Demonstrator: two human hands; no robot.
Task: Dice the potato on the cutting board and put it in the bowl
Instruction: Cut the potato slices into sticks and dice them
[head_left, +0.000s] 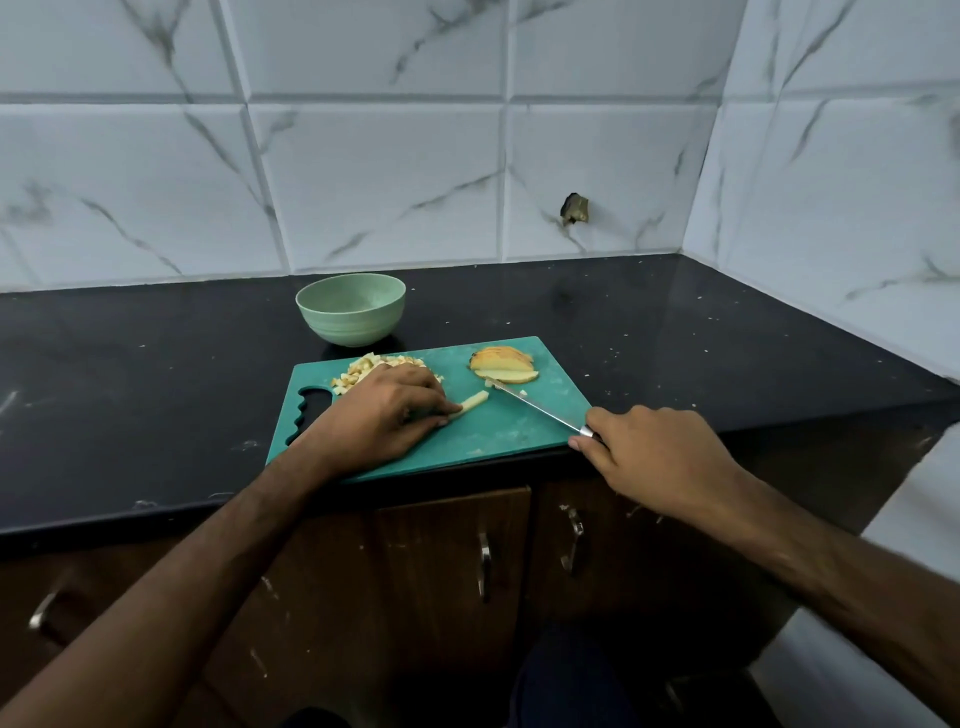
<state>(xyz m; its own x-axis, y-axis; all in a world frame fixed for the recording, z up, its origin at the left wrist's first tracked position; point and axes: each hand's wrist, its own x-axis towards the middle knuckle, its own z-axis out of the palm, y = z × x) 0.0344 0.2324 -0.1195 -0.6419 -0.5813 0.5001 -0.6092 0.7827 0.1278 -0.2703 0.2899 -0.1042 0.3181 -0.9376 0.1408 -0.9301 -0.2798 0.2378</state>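
Head view, looking down at a teal cutting board (498, 426) lying on a black table (130, 374) against a white marbled tile wall (363, 171). The left hand (382, 413) rests palm-down on the board, its fingertips pressing on a pale potato stick (471, 402) near the board's middle. The right hand (657, 457), at the board's near right corner, grips the handle of a knife (535, 408); the blade slants across the board, its tip just beside a fanned stack of potato slices (503, 365) at the board's far right. A heap of diced potato (371, 371) lies at the board's far left, partly behind the left hand. A pale green bowl (351, 309) stands just beyond the board. Brown cabinet doors (452, 571) show below the board's near edge.
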